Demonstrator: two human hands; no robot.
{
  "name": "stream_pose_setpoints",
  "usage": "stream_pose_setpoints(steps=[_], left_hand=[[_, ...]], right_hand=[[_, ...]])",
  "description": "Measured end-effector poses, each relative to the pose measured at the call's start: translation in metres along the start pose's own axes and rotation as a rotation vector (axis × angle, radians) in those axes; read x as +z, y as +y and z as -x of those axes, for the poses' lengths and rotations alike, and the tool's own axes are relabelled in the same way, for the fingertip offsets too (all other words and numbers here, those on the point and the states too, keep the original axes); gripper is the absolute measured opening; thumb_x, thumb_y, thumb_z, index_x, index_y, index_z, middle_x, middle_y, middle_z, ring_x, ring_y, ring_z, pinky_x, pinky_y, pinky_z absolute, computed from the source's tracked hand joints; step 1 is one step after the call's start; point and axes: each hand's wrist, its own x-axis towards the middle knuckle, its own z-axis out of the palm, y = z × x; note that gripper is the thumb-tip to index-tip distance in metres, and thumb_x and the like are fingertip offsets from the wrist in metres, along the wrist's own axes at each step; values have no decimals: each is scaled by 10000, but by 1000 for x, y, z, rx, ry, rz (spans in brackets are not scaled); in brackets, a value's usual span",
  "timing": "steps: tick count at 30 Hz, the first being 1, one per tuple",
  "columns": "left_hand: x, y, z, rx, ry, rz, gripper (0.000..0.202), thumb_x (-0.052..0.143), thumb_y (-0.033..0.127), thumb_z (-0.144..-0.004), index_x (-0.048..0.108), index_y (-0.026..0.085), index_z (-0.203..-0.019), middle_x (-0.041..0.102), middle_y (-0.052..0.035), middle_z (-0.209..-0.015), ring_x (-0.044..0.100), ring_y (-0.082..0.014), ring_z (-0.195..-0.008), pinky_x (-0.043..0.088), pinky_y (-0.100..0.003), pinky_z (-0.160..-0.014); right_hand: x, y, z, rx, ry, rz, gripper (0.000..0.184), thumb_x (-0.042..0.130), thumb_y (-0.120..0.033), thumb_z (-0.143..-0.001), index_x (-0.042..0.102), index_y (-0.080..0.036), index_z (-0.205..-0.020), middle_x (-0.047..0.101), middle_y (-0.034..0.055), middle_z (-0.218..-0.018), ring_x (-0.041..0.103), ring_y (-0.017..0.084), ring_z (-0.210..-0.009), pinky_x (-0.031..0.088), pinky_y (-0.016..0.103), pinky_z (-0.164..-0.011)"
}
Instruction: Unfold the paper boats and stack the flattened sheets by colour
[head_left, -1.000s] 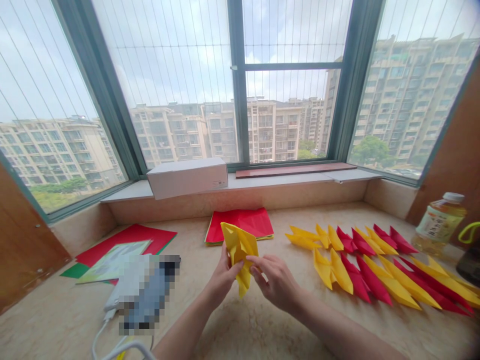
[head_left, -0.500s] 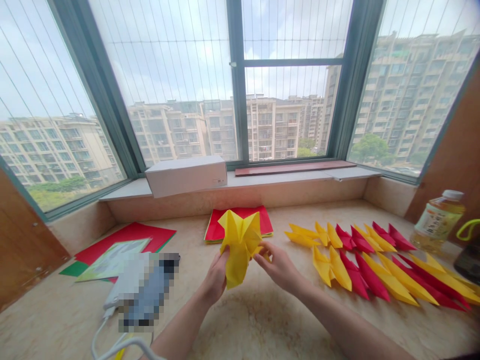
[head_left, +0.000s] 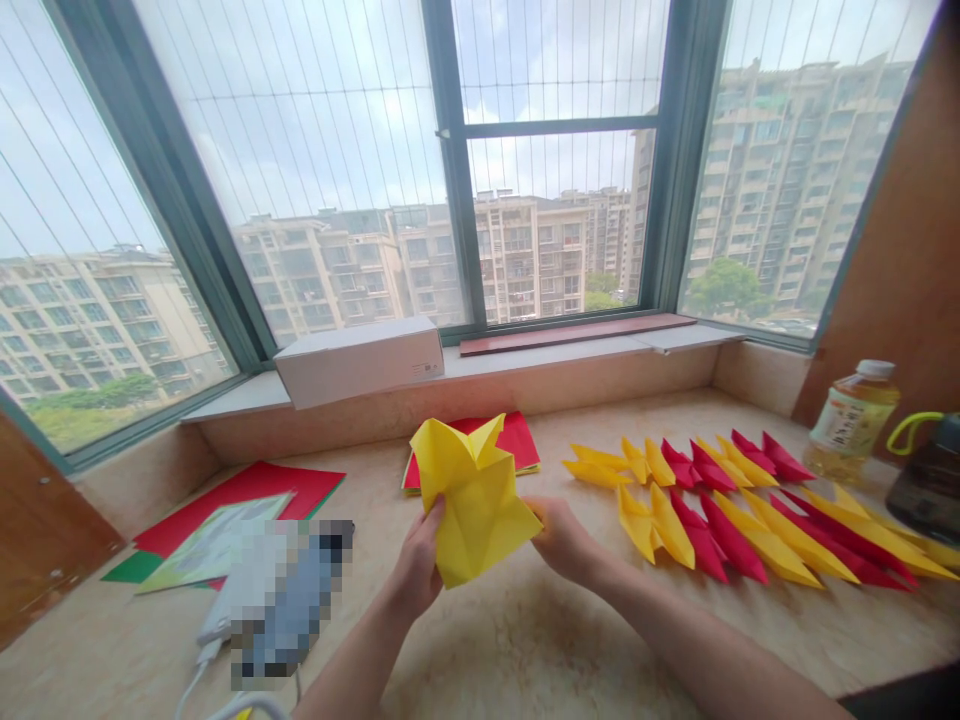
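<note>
Held up over the counter is a sheet of yellow folded paper [head_left: 480,515], creased and partly spread, with pointed flaps at its top. My left hand [head_left: 421,560] grips its left edge, the thumb on the near face and the other fingers hidden behind. On the other side, my right hand [head_left: 562,540] pinches the right corner, its fingertips partly hidden by the paper. Behind the yellow paper lies a stack of red and yellow sheets [head_left: 521,440]. To the right, several folded yellow paper shapes [head_left: 656,525] and folded red paper shapes [head_left: 720,540] stand in two rows.
Red and green sheets [head_left: 247,495] lie at the left beside a blurred-out device [head_left: 296,600] with a white cable. A white box [head_left: 360,360] rests on the sill. A drink bottle [head_left: 851,420] and a dark bottle [head_left: 926,480] with a green loop stand at the right.
The yellow paper has been spread wider, its lower flap now pulled out toward the right. My right hand has moved slightly right with the corner. The view has shifted a little.
</note>
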Motion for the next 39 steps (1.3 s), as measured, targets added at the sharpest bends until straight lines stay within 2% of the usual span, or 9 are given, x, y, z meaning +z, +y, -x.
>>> stream_pose_setpoints(steps=[3,7,10,16,23,27,30,34,39], left_hand=[[-2,6,-3,52,51,-14,410,640,467,-836,627,186,-1133,756,-87,-948,730,-268,-865,605,-361,-690],[-2,6,-7,135,-4,-49,494,692,464,-800,626,145,-1172,742,-133,-1034,707,-299,-961,590,-369,-736],[-1,1,-10,147,-5,-70,548,731,497,-760,641,133,-1159,739,-151,-1042,695,-316,-994,584,-361,-747],[-9,4,-14,129,10,-94,517,749,481,-745,662,154,-1136,753,-122,-971,717,-318,-920,590,-361,-689],[-16,17,-12,175,-27,-112,410,735,492,-759,695,155,-990,756,-108,-930,728,-275,-804,569,-310,-636],[-15,20,-7,145,-67,-117,397,730,493,-761,707,166,-985,752,-101,-930,716,-259,-781,568,-329,-687],[-12,18,-4,151,-108,-242,388,718,510,-763,727,162,-933,745,-96,-859,692,-248,-726,548,-312,-648],[-5,9,0,185,-246,-508,365,640,517,-817,731,177,-912,724,-75,-802,643,-231,-687,494,-276,-576],[-7,0,-3,307,-268,-787,365,542,487,-881,693,155,-898,697,-52,-800,599,-210,-724,459,-267,-610]], right_hand=[[-12,-1,-11,101,52,-186,338,457,-400,-916,643,-169,-755,605,12,-652,530,144,-577,421,245,-523],[-20,-1,-19,183,153,-347,362,496,-496,-897,650,-175,-832,643,32,-704,545,155,-577,419,253,-501],[-17,-5,-18,177,175,-383,386,472,-536,-908,649,-193,-897,671,45,-713,599,186,-601,439,273,-502],[-25,-8,-20,108,292,-397,395,387,-518,-957,638,-220,-1021,705,63,-745,687,258,-788,508,355,-651],[-40,-3,-26,151,227,-446,357,424,-502,-935,634,-226,-1019,708,59,-771,677,244,-718,497,347,-615],[-37,14,-22,189,116,-252,327,452,-440,-915,609,-198,-1070,657,26,-703,593,189,-586,450,293,-522],[-26,23,-13,74,63,-52,330,502,-340,-879,569,-190,-1166,653,19,-765,596,176,-649,480,287,-588],[-17,18,-6,-31,15,-12,292,590,-343,-839,620,-201,-1093,681,71,-1005,634,214,-898,515,325,-766],[-27,2,-10,160,18,-233,477,546,-626,-849,666,-170,-776,676,46,-688,617,207,-620,457,277,-531]])
